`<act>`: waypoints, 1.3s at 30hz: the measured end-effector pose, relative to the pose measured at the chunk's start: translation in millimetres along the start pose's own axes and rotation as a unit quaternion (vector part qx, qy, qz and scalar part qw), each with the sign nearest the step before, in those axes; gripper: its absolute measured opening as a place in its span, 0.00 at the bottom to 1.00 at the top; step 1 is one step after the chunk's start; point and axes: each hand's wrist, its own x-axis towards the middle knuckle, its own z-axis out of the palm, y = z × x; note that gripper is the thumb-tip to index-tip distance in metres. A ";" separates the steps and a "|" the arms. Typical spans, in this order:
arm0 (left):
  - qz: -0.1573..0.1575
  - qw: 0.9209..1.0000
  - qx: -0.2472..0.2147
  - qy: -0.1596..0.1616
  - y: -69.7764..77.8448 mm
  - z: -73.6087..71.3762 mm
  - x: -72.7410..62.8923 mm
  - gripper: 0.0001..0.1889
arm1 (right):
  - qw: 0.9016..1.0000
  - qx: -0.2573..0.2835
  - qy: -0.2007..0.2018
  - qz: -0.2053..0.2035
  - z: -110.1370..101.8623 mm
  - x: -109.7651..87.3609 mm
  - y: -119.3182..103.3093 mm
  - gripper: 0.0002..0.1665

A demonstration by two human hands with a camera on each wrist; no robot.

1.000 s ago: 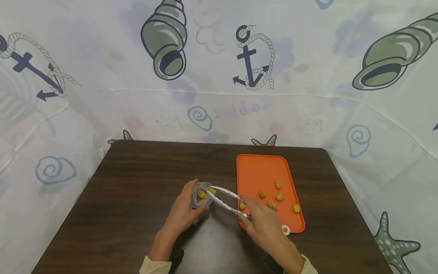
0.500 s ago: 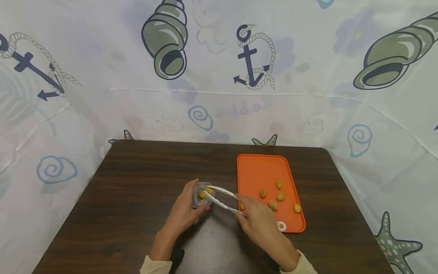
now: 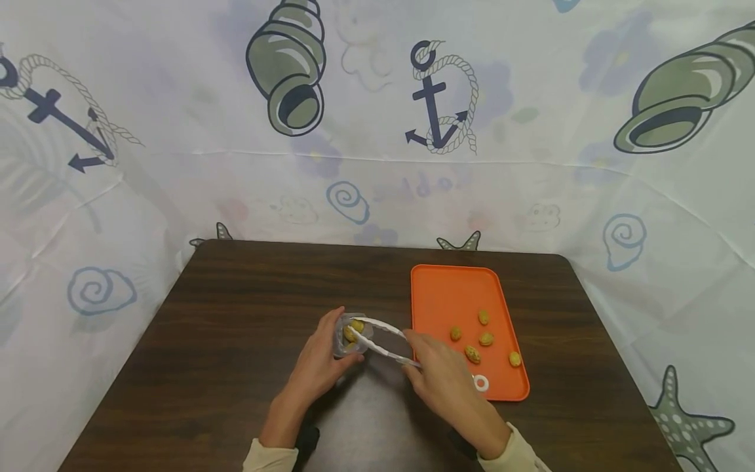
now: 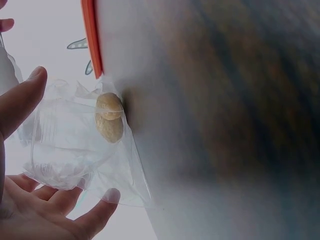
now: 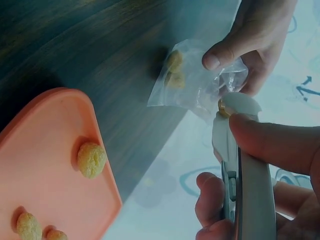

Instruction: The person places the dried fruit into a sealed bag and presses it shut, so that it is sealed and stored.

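Observation:
My left hand (image 3: 315,364) holds a small clear plastic bag (image 4: 70,125), thumb on one side and fingers on the other. Wrinkled yellow-brown pieces (image 4: 109,117), like dried fruit, lie low in the bag. White tongs (image 3: 380,323) are gripped in my right hand (image 3: 448,380), and their tips reach into the bag's mouth. At those tips shows another yellow piece (image 3: 356,325); the right wrist view shows it partly hidden by the tongs. A white ring (image 3: 487,384) sticks out behind the right hand, over the tray.
An orange tray (image 3: 451,288) lies on the right part of the dark wood table (image 3: 265,288), with several more yellow pieces (image 3: 486,339) spread on its nearer half. Behind and beside the table hangs a white cloth (image 3: 377,98) printed with shells and anchors.
My right hand and the tongs have shifted left, bringing the tips and their yellow piece further into the bag. The left hand and bag have stayed almost still.

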 end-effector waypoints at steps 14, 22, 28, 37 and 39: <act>0.015 1.000 0.001 0.017 0.5 -0.4 -1.1 0.51 | 1.000 0.020 -0.007 0.018 -0.3 -2.0 6.4 0.43; 0.002 1.000 0.000 0.007 0.9 -0.6 -0.4 0.52 | 0.999 0.024 -0.015 0.036 -3.2 -4.5 12.5 0.42; -0.011 1.000 0.001 -0.002 1.3 -1.4 -0.1 0.52 | 0.998 0.023 -0.019 0.050 -6.4 -7.8 18.6 0.42; -0.016 1.000 0.002 -0.007 2.9 -1.2 0.0 0.53 | 0.997 0.034 -0.007 0.074 -9.9 -15.1 28.7 0.41; -0.014 1.000 0.001 -0.006 3.2 -1.1 -0.1 0.53 | 0.996 0.035 -0.012 0.083 -11.0 -16.7 30.9 0.41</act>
